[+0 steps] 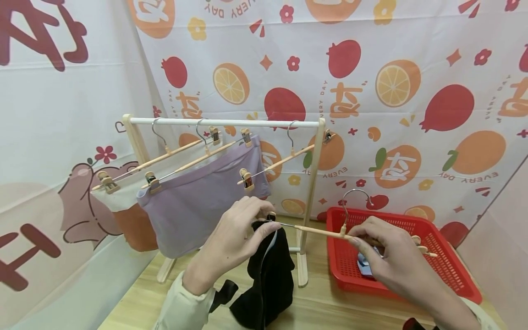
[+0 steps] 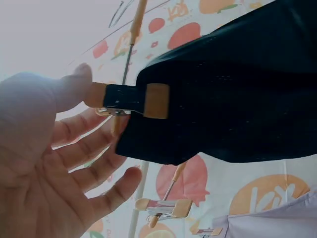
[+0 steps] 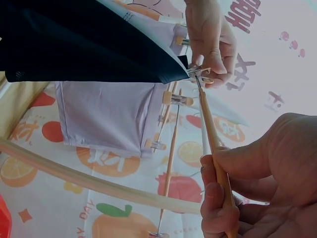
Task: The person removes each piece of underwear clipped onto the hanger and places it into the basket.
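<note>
The left hand [image 1: 231, 238] pinches a wood-coloured clip [image 2: 157, 100] with a metal spring, and the clip sits on the edge of the black garment [image 1: 274, 275]. This smooth, dark cloth with a pale bluish inner edge hangs from the hanger [image 1: 315, 230], near and left of the red basket [image 1: 334, 238]. The right hand [image 1: 396, 247] has thumb and fingers curled round the hanger's slim, rounded wooden bar, close to its curved metal hook; a thin metal rod runs on to the clip. Farther left stands the rack [image 1: 224, 122], pale wood uprights with a white round rail, bearing a soft lilac garment [image 1: 206, 197], a white-and-brown garment [image 1: 138, 231] and, at its right end, a third hanger [image 1: 284, 160]. The basket is perforated plastic with a folded blue cloth [image 1: 365, 268] in it, on a light wood-grain table [image 1: 326, 311]. The far curtain [image 1: 268, 46], lightly creased, is printed with oranges, red fruit and flowers; small capitals read "EVERY DAY", beside large stylised characters I cannot read.
</note>
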`<state>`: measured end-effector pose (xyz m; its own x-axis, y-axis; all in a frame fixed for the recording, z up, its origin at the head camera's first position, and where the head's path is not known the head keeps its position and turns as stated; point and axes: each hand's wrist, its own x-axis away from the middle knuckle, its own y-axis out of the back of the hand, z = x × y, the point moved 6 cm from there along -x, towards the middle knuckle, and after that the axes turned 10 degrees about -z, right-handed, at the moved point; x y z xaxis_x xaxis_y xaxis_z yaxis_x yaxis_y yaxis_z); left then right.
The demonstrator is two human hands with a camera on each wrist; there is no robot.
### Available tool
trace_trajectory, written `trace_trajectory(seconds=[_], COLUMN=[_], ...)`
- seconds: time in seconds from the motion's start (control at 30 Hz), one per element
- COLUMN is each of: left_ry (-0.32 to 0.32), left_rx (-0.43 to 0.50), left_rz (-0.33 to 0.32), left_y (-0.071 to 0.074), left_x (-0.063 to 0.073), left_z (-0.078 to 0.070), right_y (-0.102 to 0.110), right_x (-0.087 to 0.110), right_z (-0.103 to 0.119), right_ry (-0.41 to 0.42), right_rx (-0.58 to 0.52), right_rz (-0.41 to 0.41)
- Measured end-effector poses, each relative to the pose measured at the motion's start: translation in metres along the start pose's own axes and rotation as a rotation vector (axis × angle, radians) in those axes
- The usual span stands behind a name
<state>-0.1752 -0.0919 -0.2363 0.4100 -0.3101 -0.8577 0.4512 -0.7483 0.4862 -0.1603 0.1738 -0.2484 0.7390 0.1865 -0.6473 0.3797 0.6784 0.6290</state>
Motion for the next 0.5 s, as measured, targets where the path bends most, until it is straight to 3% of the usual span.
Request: trace_trajectory(seconds=[0.3, 0.5], left_ry=[-0.016, 0.014], left_rx=[-0.013, -0.002], left_rz=[-0.06, -0.058], left_y=[-0.0006, -0.0027], left_x=[0.0008, 0.0034], left_z=[0.0005, 0.003], right_y=[0.0054, 0.0043], right_x=[0.0001, 0.0024], right_z=[0.0032, 0.0042], right_ry=[-0.012, -0.032], right_rx=[-0.012, -0.02], right_rz=[-0.019, -0.007])
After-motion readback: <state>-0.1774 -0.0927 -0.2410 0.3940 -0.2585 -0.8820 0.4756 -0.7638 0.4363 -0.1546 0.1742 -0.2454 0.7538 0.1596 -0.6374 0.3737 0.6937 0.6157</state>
